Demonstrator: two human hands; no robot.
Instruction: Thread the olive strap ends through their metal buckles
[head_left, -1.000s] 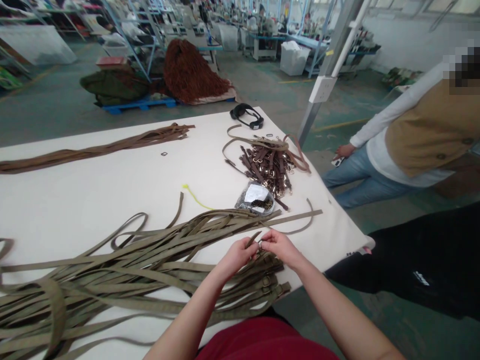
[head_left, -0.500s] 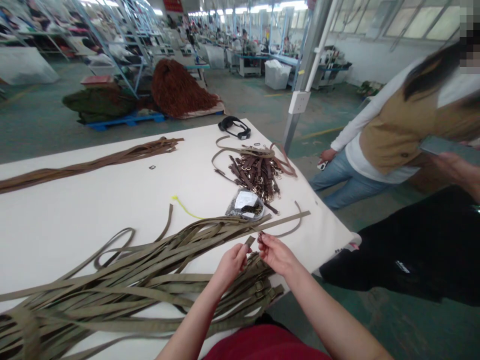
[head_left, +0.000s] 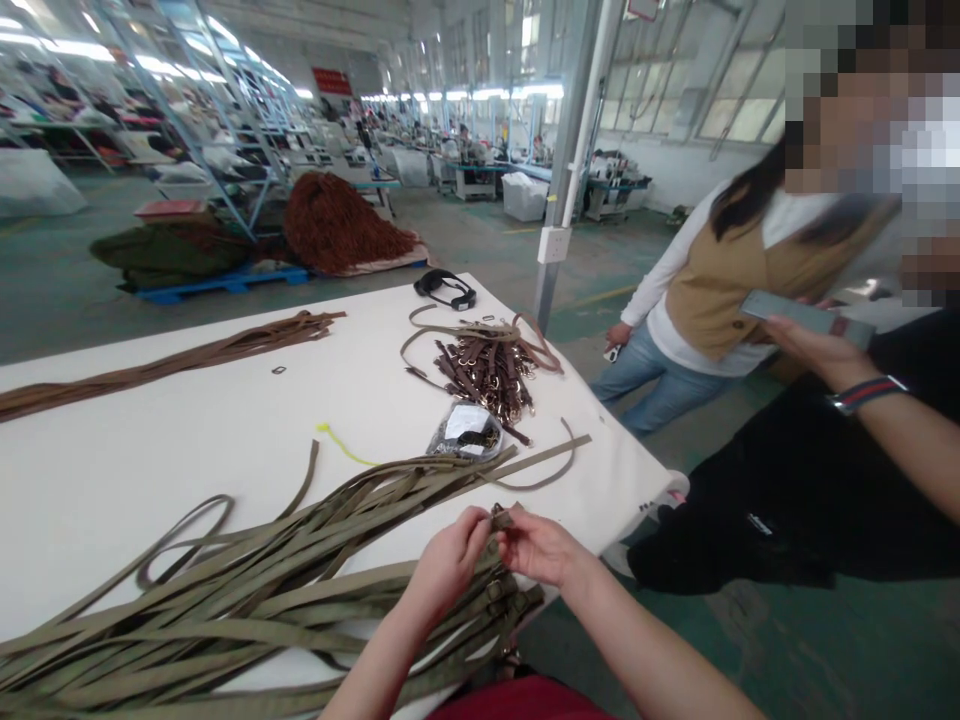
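My left hand [head_left: 448, 560] and my right hand [head_left: 541, 545] meet at the near edge of the white table [head_left: 187, 410]. Both pinch the end of one olive webbing strap [head_left: 501, 518] between the fingertips, and a small metal buckle seems to sit on that end. Under and left of my hands lies a big heap of olive straps [head_left: 247, 590], some with buckles near the table edge. A clear bag of metal hardware [head_left: 466, 434] lies just beyond my hands.
A pile of dark brown short straps with metal clips [head_left: 487, 365] lies further back. Long brown straps [head_left: 165, 362] stretch along the far left edge. A black item [head_left: 446, 288] sits at the far corner. Two people stand right of the table; one hand [head_left: 814, 340] holds a phone.
The camera has tilted up, so more of the hall and the two people shows. My hands have drawn closer together on the strap end, nearer to the table edge.
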